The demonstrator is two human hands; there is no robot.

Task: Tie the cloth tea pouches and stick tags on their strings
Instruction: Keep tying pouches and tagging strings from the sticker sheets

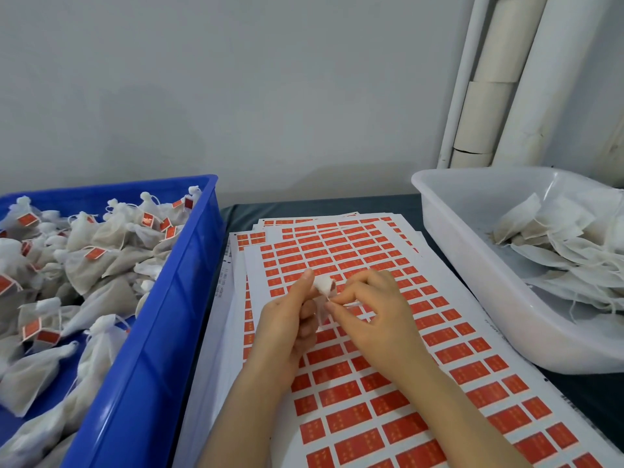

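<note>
My left hand (290, 319) grips a small white cloth tea pouch (323, 285) over the sticker sheets; only the gathered top of the pouch shows above my fingers. My right hand (374, 309) pinches the pouch's thin white string (351, 303) between thumb and forefinger, just right of the pouch. Under both hands lies a stack of white sheets of red tag stickers (388, 393), spread across the middle of the table.
A blue crate (158, 332) at the left holds several tied pouches with red tags. A white translucent tub (479, 265) at the right holds several flat untied pouches. The dark table top (580, 390) shows between them. White pipes (499, 79) stand against the wall behind.
</note>
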